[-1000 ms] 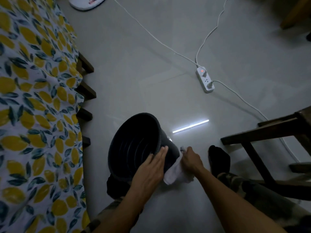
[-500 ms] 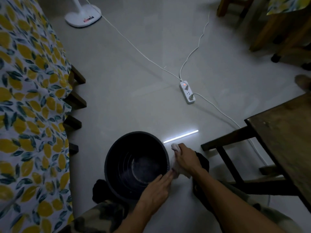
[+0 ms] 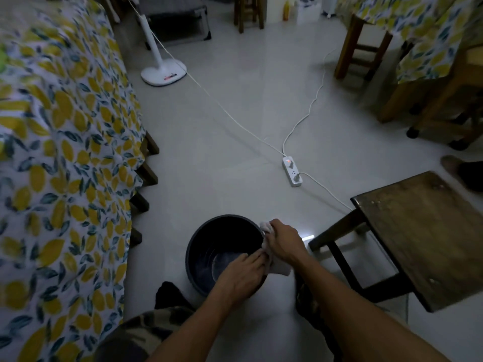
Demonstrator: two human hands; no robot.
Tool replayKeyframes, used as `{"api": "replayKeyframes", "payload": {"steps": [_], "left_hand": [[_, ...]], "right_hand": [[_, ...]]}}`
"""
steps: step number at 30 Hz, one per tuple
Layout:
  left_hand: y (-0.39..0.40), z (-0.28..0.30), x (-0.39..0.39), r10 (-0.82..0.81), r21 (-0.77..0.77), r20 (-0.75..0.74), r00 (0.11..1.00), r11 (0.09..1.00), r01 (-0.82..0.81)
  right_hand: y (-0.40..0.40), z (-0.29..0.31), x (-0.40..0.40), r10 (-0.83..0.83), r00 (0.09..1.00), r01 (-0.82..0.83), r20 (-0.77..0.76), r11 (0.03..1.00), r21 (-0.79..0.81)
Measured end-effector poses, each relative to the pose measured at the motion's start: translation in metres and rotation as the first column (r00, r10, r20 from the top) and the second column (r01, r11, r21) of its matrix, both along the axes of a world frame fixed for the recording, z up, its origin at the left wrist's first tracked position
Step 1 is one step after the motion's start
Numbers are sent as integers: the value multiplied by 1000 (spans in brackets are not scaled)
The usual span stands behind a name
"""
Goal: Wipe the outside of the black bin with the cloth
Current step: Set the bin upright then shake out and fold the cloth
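Note:
The black bin [image 3: 209,239] stands upright on the pale floor between my knees, its round mouth facing up and its inside empty. My left hand [image 3: 243,274] grips the bin's near right rim, fingers over the edge. My right hand [image 3: 283,242] presses a white cloth [image 3: 278,266] against the bin's outer right side, just below the rim. The cloth bunches out above and below that hand. The bin's right wall is hidden behind both hands.
A lemon-print cloth [image 3: 60,163] covers furniture along the left. A dark wooden stool [image 3: 423,231] stands close on the right. A white power strip [image 3: 292,171] with cables lies ahead, a fan base [image 3: 163,74] further back, and wooden chairs [image 3: 363,45] at the far right.
The bin went from tilted on its side to standing upright. My left hand shifted to the near rim, and my right hand with the cloth stayed on the right side. My view has lifted.

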State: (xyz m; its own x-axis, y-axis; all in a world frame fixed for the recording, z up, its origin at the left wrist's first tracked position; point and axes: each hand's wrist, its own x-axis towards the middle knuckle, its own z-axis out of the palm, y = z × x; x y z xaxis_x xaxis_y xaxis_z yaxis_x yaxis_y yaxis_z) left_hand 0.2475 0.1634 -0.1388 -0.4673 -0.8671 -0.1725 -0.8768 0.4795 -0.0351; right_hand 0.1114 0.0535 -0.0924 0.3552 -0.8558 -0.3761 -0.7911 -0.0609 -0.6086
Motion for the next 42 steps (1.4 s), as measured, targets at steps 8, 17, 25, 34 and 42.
{"api": "replayKeyframes", "payload": {"steps": [8, 17, 25, 34, 42], "left_hand": [[-1, 141, -8, 449, -149, -289, 846, 852, -503], [0, 265, -34, 598, 381, -778, 192, 692, -613], [-2, 322, -50, 367, 97, -890, 269, 731, -675], [0, 366, -70, 218, -123, -693, 688, 904, -410], [-10, 356, -84, 321, -26, -444, 836, 929, -370]], "right_hand": [[22, 126, -16, 49, 988, -36, 148, 996, -85], [54, 238, -40, 152, 948, -76, 280, 962, -264], [63, 306, -91, 55, 940, 118, 336, 872, -475], [54, 324, -128, 81, 991, -122, -103, 855, -504], [49, 321, -141, -68, 918, -233, -391, 704, -671]]}}
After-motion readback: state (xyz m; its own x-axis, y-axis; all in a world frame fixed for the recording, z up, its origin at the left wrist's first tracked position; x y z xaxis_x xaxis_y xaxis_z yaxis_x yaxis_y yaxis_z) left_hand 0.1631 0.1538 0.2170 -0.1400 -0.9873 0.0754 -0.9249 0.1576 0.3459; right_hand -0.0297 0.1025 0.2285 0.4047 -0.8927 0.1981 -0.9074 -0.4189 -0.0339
